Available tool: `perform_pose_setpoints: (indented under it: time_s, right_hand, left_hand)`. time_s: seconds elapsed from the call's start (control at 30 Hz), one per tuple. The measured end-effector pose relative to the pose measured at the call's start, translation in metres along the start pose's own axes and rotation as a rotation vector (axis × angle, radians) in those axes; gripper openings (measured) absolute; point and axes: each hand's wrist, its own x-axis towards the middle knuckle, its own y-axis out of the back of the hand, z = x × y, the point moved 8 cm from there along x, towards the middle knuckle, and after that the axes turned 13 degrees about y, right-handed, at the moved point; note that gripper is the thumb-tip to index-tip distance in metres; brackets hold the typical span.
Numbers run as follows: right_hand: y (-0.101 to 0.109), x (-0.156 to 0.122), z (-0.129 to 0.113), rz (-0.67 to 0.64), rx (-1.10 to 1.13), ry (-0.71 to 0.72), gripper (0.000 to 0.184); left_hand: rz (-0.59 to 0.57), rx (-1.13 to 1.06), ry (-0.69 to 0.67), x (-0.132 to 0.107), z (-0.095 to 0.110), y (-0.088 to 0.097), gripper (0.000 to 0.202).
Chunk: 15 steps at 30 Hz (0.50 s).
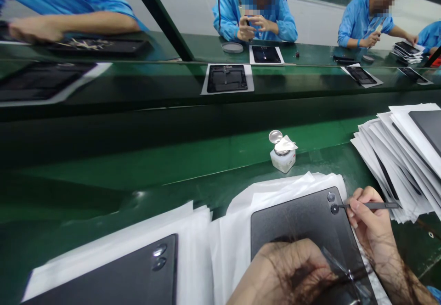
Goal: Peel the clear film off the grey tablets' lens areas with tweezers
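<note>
A dark grey tablet back cover (289, 224) lies on white sheets in front of me, with two round camera lenses near its upper right corner. My right hand (374, 227) pinches black tweezers (377, 205) at the cover's right edge. Their thin tip touches or nearly touches the lower lens (334, 209). Curled low over the cover, my left hand (292, 268) has its fingertips closed and partly hidden behind loose hair. Beside those fingers shows a glossy clear film (339, 266); whether they grip it is unclear.
Left of it, a similar cover (138, 268) lies on stacked white sheets (193, 250). A lidded dispenser bottle (283, 158) stands beyond. To the right rises a pile of covers and sheets (396, 158). Behind a ledge holding a tablet shell (227, 79), co-workers in blue sit working.
</note>
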Motion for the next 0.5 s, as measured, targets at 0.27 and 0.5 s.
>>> perform_pose_setpoints:
  time_s: [0.27, 0.5]
  right_hand:
    - [0.0006, 0.0004, -0.0035, -0.016, -0.03, 0.051, 0.032]
    - [0.0016, 0.0009, -0.0041, -0.018, -0.055, 0.063, 0.03]
  left_hand:
    - [0.016, 0.095, -0.048, -0.0042, -0.0038, 0.0013, 0.014]
    - [0.024, 0.048, -0.018, -0.0008, 0.0028, 0.0016, 0.016]
